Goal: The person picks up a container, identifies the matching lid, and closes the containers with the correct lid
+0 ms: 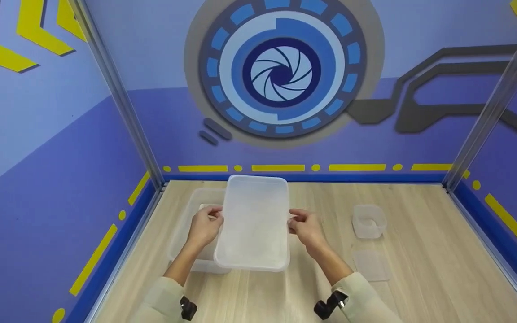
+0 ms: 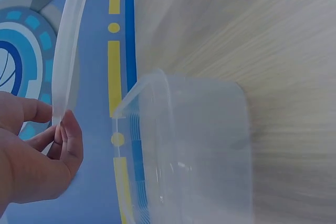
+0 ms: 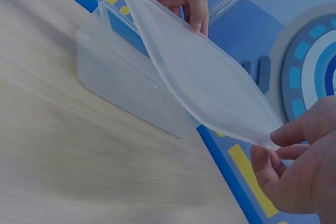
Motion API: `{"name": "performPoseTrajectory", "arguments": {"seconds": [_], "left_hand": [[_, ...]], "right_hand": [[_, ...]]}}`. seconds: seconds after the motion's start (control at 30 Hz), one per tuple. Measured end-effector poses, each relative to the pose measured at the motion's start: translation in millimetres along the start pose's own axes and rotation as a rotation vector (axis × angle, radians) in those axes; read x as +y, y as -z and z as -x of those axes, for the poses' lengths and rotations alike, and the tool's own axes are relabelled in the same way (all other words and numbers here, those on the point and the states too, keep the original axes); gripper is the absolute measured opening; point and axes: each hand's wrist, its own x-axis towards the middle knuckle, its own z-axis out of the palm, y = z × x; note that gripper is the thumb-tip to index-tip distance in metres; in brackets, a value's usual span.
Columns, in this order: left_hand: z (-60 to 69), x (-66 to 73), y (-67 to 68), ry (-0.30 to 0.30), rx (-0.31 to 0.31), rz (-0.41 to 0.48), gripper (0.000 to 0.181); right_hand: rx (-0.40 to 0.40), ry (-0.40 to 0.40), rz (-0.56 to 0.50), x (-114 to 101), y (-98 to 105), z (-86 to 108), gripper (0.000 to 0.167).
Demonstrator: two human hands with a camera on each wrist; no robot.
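A large translucent lid (image 1: 253, 222) is held up between both hands, above the table. My left hand (image 1: 205, 228) pinches its left edge; the left wrist view shows that thumb and fingers (image 2: 44, 153) on the lid's rim. My right hand (image 1: 307, 229) pinches the right edge, and in the right wrist view the fingertips (image 3: 278, 139) meet at the lid's end. Behind and left of the lid stands a large clear box (image 1: 180, 237), uncovered and partly hidden by the lid and my left hand. The box (image 3: 126, 77) also shows in the right wrist view.
On the right of the wooden table (image 1: 438, 269) stands a small clear container (image 1: 369, 229), uncovered, with a small flat square lid (image 1: 371, 265) lying just in front of it. Walls with metal corner posts (image 1: 126, 103) bound the table at the back and sides.
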Motion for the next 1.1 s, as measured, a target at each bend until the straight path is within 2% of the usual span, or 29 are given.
{"name": "performPoseTrajectory", "arguments": {"seconds": [0.3,0.7,0.8,1.0,1.1], "left_hand": [[-0.4,-9.5,11.9,0.002,0.028,-0.03,0.027],[-0.5,-15.1,36.2,0.034,0.063,-0.063,0.025],[-1.1,-14.9,41.8,0.086,0.053,0.003,0.027],[1.3,-14.8,52.7,0.247,-0.042,0.298,0.034],[3.2,-14.9,57.1,0.277,-0.091,0.316,0.037]], "right_hand": [[-0.01,0.002,-0.01,-3.5,-15.2,-4.1,0.037],[-0.13,0.051,-0.025,-15.0,-33.9,-1.4,0.044],[-0.129,0.066,-0.015,-16.8,-38.0,-4.2,0.043],[-0.099,0.084,-0.009,-16.7,-41.7,-6.2,0.039],[-0.087,0.093,-0.018,-15.7,-42.4,-6.1,0.036]]}}
